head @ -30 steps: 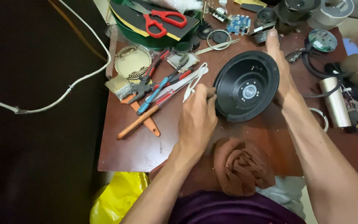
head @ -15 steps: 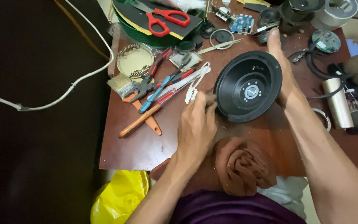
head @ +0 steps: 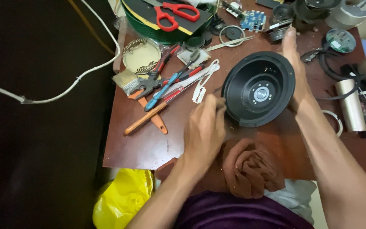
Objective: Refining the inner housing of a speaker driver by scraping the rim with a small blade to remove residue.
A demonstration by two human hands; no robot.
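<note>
A round black speaker (head: 257, 91) with a silver centre lies tilted on the brown wooden table (head: 140, 148). My right hand (head: 295, 72) presses flat against its right rim, fingers stretched toward the far edge. My left hand (head: 202, 131) is at the left rim with thumb and fingertips pinched together against it. A razor blade (head: 198, 94) lies on the table just left of those fingertips. A rolled brown cloth (head: 253, 167) sits at the near edge below the speaker.
Left of the speaker lie pliers (head: 166, 87), a wooden-handled tool (head: 145, 118) and a brush. Red scissors (head: 174, 12) rest on a green basket at the back. A blue circuit board (head: 254, 19), a metal cylinder (head: 350, 106), a white cable (head: 73, 82) and a yellow bag (head: 121, 203) surround the table.
My left hand has shifted slightly along the speaker's left rim. The speaker and my right hand stay where they were.
</note>
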